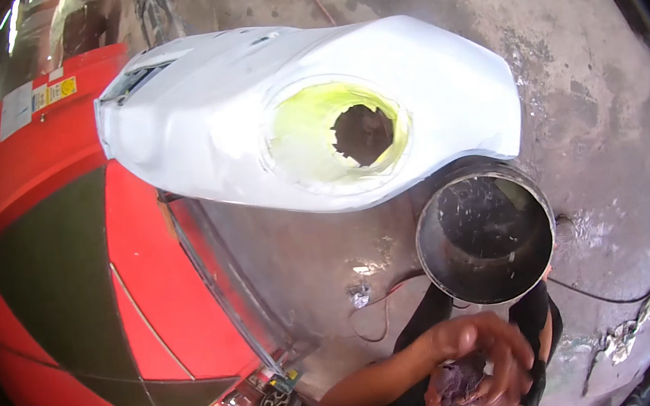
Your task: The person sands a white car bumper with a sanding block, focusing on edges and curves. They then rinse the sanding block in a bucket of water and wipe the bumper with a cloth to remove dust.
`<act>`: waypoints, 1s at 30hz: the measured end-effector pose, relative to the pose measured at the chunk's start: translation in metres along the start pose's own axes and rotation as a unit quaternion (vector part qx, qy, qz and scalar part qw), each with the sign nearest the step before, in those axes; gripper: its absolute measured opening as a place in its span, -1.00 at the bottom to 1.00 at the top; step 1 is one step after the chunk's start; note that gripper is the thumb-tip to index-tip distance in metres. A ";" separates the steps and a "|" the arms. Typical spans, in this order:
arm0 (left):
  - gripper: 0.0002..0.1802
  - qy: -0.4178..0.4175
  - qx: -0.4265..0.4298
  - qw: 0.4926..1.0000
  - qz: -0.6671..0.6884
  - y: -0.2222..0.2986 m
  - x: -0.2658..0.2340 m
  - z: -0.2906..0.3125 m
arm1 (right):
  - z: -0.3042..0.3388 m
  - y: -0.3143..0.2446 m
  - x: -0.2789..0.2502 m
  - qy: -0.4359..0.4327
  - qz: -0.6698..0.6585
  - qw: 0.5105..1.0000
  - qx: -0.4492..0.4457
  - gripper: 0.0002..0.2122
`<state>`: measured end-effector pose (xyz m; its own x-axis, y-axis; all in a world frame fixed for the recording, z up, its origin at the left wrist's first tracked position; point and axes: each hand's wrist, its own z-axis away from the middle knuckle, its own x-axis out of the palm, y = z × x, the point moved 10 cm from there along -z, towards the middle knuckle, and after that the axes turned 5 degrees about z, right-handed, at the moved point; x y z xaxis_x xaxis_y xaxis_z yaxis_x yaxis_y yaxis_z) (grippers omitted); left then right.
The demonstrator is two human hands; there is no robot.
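Clutching dark crumpled wad [458, 382] in right hand [498, 398] | can't tell left hand [481, 339] grip tbh | got black bucket [499, 267] just beyond

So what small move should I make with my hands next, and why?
Probably ease your left hand slightly aside: it arches over the dark, purplish crumpled bundle and seems to hide part of it. I can't tell what it is, so a clearer look might help.
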<state>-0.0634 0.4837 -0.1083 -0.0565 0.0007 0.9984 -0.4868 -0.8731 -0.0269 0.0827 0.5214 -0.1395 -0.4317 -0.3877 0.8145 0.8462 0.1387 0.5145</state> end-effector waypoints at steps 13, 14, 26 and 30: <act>-0.65 0.509 0.016 0.804 -0.309 0.043 -0.176 0.028 | -0.012 -0.125 -0.068 0.241 0.469 0.833 -0.165 -0.90; -0.65 0.537 0.023 0.782 -0.315 0.045 -0.201 0.033 | -0.017 -0.141 -0.081 0.265 0.553 0.764 -0.202 -0.89; -0.59 0.600 -0.023 0.728 -0.332 0.032 -0.277 0.060 | -0.015 -0.157 -0.149 0.488 0.585 0.603 -0.238 -0.54; -0.11 0.315 -0.116 0.924 -0.184 0.026 -0.173 0.033 | -0.015 -0.070 -0.086 0.237 0.229 0.937 -0.119 -0.59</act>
<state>-0.0377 0.4451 -0.2803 -0.3107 0.6237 0.7173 -0.7431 -0.6299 0.2259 0.0650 0.5316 -0.2499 0.1324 -0.7060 0.6957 0.9787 0.2044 0.0212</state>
